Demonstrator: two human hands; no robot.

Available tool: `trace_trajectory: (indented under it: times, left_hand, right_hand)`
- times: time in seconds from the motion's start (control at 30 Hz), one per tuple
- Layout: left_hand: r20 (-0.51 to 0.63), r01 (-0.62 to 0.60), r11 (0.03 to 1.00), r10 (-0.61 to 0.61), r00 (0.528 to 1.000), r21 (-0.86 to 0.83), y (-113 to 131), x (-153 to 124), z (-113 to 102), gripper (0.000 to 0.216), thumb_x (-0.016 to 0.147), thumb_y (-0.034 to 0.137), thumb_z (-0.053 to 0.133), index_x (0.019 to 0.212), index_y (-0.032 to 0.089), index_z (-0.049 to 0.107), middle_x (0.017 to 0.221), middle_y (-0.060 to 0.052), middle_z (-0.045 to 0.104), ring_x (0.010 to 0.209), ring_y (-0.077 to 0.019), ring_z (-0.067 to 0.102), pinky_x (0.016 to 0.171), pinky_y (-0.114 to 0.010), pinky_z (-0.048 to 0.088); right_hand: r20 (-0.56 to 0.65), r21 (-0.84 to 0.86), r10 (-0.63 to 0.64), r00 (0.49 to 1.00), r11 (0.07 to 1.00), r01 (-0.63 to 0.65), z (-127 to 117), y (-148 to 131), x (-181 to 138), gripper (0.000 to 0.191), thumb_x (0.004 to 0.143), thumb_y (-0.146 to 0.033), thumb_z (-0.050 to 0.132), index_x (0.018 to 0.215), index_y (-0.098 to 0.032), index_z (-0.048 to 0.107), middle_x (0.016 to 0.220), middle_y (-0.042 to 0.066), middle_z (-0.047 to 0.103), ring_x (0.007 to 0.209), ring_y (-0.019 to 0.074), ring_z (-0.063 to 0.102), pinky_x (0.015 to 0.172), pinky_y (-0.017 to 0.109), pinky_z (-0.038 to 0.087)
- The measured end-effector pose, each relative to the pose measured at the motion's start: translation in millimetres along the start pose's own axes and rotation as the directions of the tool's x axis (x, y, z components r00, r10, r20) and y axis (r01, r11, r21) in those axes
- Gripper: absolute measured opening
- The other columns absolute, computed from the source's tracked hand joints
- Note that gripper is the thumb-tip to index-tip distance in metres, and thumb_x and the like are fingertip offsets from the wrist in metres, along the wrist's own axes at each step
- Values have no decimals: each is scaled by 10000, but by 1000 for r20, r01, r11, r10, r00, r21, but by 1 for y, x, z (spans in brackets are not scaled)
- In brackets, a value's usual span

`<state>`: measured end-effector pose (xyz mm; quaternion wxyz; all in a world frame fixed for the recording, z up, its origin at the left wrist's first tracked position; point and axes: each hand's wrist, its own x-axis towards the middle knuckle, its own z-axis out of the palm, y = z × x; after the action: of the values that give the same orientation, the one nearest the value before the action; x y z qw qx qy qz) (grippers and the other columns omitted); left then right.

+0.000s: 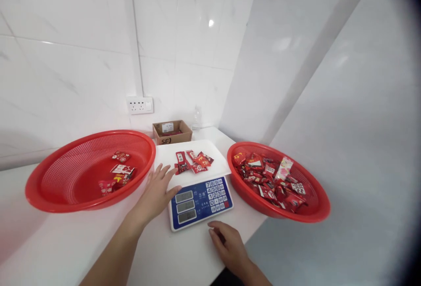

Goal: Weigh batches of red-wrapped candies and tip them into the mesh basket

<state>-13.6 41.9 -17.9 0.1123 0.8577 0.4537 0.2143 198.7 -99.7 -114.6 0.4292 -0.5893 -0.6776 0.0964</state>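
A white digital scale with a blue keypad panel (201,199) stands in front of me. On its white tray (215,159) lies a small group of red wrapped candies (200,161). My left hand (158,189) is over the scale's left edge, fingers spread, near the tray's front left corner and apart from the candies. It holds nothing. At the table's front edge, just below the keypad, my right hand (230,246) rests loosely curled, thumb and forefinger slightly apart. Nothing shows in it, and its other fingers are hidden. The display digits are too faint to read.
A red mesh basket (72,154) with several candies stands at left. Another red basket (315,189), with many more wrapped candies (269,180), sits at right, partly beyond the table edge. Behind the scale are a cardboard box (176,137) and a wall socket (140,105).
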Motion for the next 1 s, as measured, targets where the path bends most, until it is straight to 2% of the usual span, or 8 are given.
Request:
trace_trajectory:
  times: [0.17, 0.3, 0.43, 0.63, 0.87, 1.0]
  left_hand:
    - [-10, -4, 999, 4, 1000, -32, 5, 0, -1, 489, 857, 439, 444, 1284, 200, 448, 1399, -103, 409, 1355, -299, 199, 1064, -543, 196]
    - [-19, 15, 997, -17, 1000, -73, 8, 2, -1, 482, 859, 429, 439, 1280, 195, 452, 1386, -107, 426, 1344, -306, 226, 1052, -553, 222]
    - [-19, 38, 996, -40, 999, -85, 9, 4, 1, 466, 866, 406, 429, 1268, 172, 456, 1361, -113, 454, 1343, -310, 226, 1048, -562, 225]
    - [-52, 51, 997, -54, 997, -61, 13, 5, 3, 427, 865, 386, 432, 1245, 194, 465, 1347, -92, 470, 1341, -330, 213, 1038, -622, 160]
    - [-78, 31, 999, -33, 996, -26, 14, 3, 1, 425, 864, 401, 432, 1244, 214, 468, 1331, -87, 486, 1345, -311, 221, 1056, -597, 143]
    - [-181, 29, 998, -20, 983, 48, 8, -1, -4, 429, 864, 427, 421, 1229, 210, 483, 1328, -84, 485, 1336, -288, 253, 1074, -520, 197]
  right_hand:
    - [-5, 24, 128, 992, 992, -128, 1, -1, 3, 208, 861, -293, 443, 876, -188, 622, 669, 21, 654, 568, 157, 600, 544, 248, 476]
    - [-24, 21, 151, 988, 988, -150, 0, -5, 6, 209, 864, -284, 439, 821, -192, 622, 752, 38, 679, 655, 165, 623, 614, 251, 480]
    - [-51, -10, 179, 983, 984, -179, 1, -7, 7, 223, 865, -288, 434, 794, -191, 621, 715, 33, 667, 629, 162, 608, 594, 250, 468]
    - [-73, -14, 227, 971, 973, -228, 2, -7, 7, 216, 863, -283, 440, 802, -194, 627, 740, 33, 669, 658, 161, 602, 623, 259, 465]
    - [14, 3, 196, 981, 981, -196, -2, -4, 5, 223, 863, -304, 431, 808, -203, 622, 749, 38, 661, 665, 160, 591, 627, 262, 464]
    - [87, 48, 147, 985, 987, -152, -4, 1, 4, 212, 864, -295, 436, 821, -204, 623, 773, 44, 663, 696, 164, 600, 645, 261, 469]
